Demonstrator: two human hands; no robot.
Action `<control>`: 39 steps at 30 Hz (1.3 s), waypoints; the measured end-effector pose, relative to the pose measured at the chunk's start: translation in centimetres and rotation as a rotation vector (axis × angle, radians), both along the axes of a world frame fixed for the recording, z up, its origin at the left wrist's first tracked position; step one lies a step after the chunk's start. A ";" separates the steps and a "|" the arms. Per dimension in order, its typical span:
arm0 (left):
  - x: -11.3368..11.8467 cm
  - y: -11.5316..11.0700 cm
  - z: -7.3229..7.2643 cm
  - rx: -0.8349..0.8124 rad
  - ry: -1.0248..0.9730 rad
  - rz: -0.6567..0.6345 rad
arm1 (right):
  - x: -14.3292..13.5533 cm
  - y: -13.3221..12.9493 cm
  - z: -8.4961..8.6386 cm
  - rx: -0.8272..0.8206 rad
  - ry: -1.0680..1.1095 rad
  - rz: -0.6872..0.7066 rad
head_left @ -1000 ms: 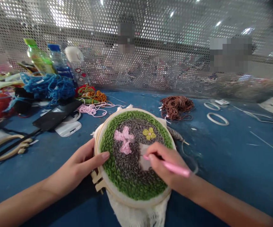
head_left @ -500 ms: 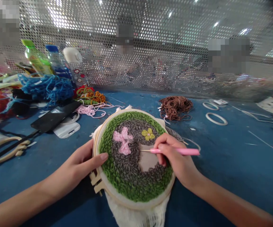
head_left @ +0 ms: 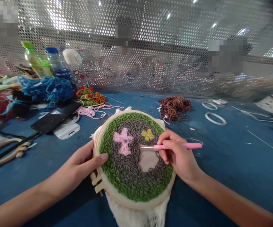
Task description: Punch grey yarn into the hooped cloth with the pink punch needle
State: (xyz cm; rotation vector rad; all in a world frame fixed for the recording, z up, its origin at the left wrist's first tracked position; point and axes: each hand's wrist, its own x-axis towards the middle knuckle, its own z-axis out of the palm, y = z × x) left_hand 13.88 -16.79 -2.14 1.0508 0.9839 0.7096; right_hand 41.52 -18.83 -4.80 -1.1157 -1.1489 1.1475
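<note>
A round wooden hoop point(head_left: 136, 206) holds cloth covered in green and grey yarn loops, with a pink shape point(head_left: 123, 138) and a yellow flower point(head_left: 148, 134). Bare cloth point(head_left: 148, 160) shows right of centre. My left hand point(head_left: 85, 160) grips the hoop's left edge, thumb on the green loops, other fingers hidden beneath. In my right hand point(head_left: 177, 154) is a pink-handled needle tool point(head_left: 190, 145), pinched between thumb and fingers. Its metal tip points left, at the upper edge of the bare patch.
Brown yarn point(head_left: 175, 107) and white rings point(head_left: 215, 118) lie behind to the right. At left are a black phone point(head_left: 56, 116), another wooden hoop point(head_left: 4, 151), blue yarn point(head_left: 48, 89) and bottles point(head_left: 56, 61). A perforated metal screen point(head_left: 150, 47) stands at the back.
My right hand and the needle tool have shifted slightly right and up, and more of the metal shaft shows. My left hand keeps its hold on the hoop.
</note>
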 end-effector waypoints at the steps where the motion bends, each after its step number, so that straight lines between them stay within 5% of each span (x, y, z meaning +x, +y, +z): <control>1: 0.0 -0.1 0.0 0.003 0.008 0.003 | -0.1 -0.1 0.0 0.002 -0.046 0.018; 8: -0.1 -0.9 0.6 0.032 0.039 0.007 | -1.5 -0.7 0.4 0.256 -0.627 0.208; 16: -0.1 -0.2 0.2 0.050 0.082 -0.005 | -0.1 0.4 0.0 -0.014 0.040 -0.019; 20: -0.2 -0.4 0.2 0.048 0.052 -0.017 | -0.5 0.4 0.0 0.007 -0.087 0.048; 27: -0.1 -0.6 0.2 0.124 0.096 -0.017 | -1.4 -0.3 0.8 0.242 -0.658 0.198; 31: -0.1 -0.9 0.3 0.122 0.097 -0.011 | -1.7 0.1 0.6 0.208 -0.656 0.205; 35: -0.6 -1.3 0.2 0.176 0.145 -0.020 | -2.1 0.0 0.3 0.344 -0.777 0.163; 39: -1.0 -1.1 0.0 0.203 0.182 -0.056 | -1.6 -0.2 0.6 0.203 -0.393 0.099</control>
